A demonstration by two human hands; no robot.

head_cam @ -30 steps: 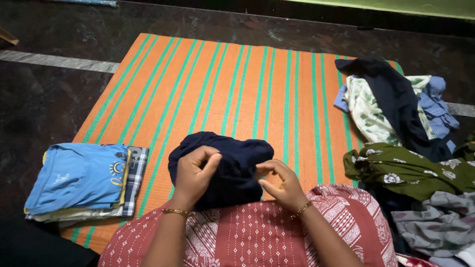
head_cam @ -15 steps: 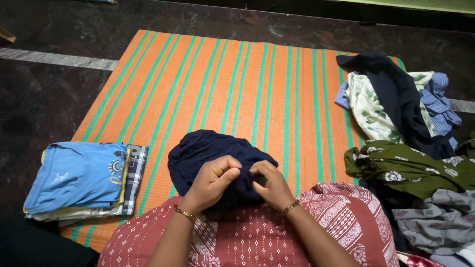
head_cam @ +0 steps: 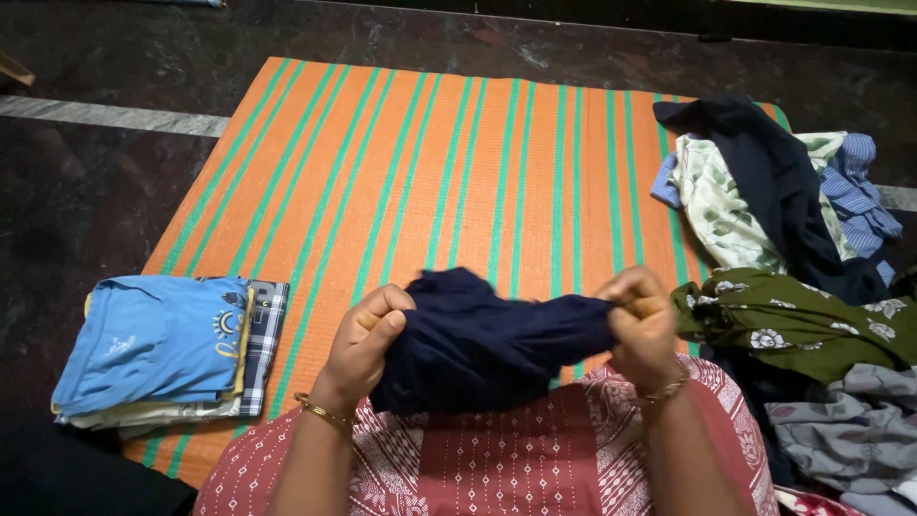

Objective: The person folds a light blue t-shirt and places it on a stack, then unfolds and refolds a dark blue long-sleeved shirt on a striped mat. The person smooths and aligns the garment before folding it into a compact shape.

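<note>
A dark navy garment point(head_cam: 487, 344) is held up between both hands, just above the lap and over the near edge of an orange mat with green stripes point(head_cam: 458, 172). The left hand point(head_cam: 368, 339) is closed into a loose fist on the left side of the cloth; its fingers point(head_cam: 382, 311) are curled tightly, with the thumb pressed against them and fabric pinched inside. The right hand point(head_cam: 640, 320) is likewise clenched, its fingers point(head_cam: 635, 287) wrapped around a bunched end of the same garment, which is drawn out sideways into a narrow band between the two fists. The rest of the cloth hangs in a rumpled mass below the left hand and rests against the red patterned clothing point(head_cam: 497, 459) worn over the lap. A thin gold bangle is seen on each wrist.

On the left edge of the mat, a stack of folded clothes point(head_cam: 162, 349) is laid, with a light blue piece on top and a checked one beneath. To the right, well apart from the stack, a loose heap of unfolded clothes point(head_cam: 764, 191) is spread, and an olive green floral cloth point(head_cam: 802, 325) lies just beside the right hand. The mat is laid on a dark stone floor point(head_cam: 86, 191).
</note>
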